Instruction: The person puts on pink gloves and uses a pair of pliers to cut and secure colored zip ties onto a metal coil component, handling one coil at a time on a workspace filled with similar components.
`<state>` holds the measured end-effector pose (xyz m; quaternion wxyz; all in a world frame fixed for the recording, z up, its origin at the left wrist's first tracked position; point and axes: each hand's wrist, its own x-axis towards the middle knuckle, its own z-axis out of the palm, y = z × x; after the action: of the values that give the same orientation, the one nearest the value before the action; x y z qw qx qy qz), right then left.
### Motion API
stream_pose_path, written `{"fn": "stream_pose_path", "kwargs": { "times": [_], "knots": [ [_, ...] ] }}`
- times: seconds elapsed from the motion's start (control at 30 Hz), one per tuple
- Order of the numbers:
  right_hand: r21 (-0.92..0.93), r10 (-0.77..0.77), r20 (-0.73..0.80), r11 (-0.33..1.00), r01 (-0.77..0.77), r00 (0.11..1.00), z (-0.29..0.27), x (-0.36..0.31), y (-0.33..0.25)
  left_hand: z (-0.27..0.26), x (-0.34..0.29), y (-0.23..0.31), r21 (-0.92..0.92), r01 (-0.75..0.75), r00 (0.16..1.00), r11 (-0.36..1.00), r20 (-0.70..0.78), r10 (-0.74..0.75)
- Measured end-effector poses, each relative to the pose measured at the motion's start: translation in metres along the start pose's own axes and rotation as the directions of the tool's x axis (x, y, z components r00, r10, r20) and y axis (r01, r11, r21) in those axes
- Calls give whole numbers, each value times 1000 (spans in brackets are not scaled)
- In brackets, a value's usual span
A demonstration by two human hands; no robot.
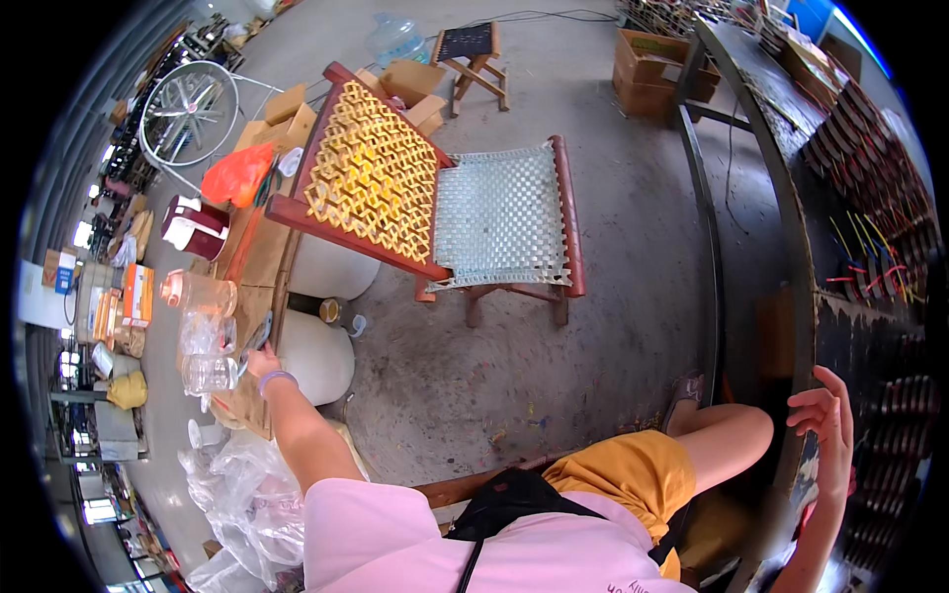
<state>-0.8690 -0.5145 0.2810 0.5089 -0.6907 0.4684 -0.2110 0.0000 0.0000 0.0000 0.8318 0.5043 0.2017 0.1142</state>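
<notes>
My left hand (260,362), with a purple band on its wrist, reaches far out to my left over a low cardboard-covered table (259,259). Its fingers curl beside a clear glass jar (210,374) and a thin dark tool (262,331). Whether they grip either one is too small to tell. My right hand (828,415) rests with spread fingers on the edge of a dark workbench (791,227) at my right and holds nothing. I sit in a pink top and orange shorts.
A wooden chair (566,212) with a gold woven back and a pale woven seat stands ahead on the concrete floor. More jars, a dark red jug (196,227), an orange bag (235,174), clear plastic bags (237,484), white drums, cardboard boxes, a small stool (473,51) and a wire wheel (188,111) surround it.
</notes>
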Motion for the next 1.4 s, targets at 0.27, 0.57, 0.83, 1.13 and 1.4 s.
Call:
{"fn": "stream_pose_path", "kwargs": {
  "times": [0.27, 0.57, 0.83, 1.13, 1.4],
  "knots": [
    [-116, 76, -155, 989, -94, 985, -7, -48, 0, 64, -91, -16, 507, -21, 971, 862, -193, 138],
    [-40, 102, -126, 993, -108, 987, -19, -77, 17, 47, -21, 13, 968, -169, 895, 185, 72, 440],
    [190, 116, -166, 978, -83, 979, -17, -125, 26, 118, -188, -99, 412, -788, 235, -458, 888, 395],
    [262, 574, -336, 819, -511, 747, 102, -253, 258, 22, -574, -82, 601, -753, -43, -268, -451, -891],
    [317, 680, 258, 611, -725, 686, 234, -212, 380, 69, -598, -39, 289, -793, 386, -536, -443, -809]
  ]
}}
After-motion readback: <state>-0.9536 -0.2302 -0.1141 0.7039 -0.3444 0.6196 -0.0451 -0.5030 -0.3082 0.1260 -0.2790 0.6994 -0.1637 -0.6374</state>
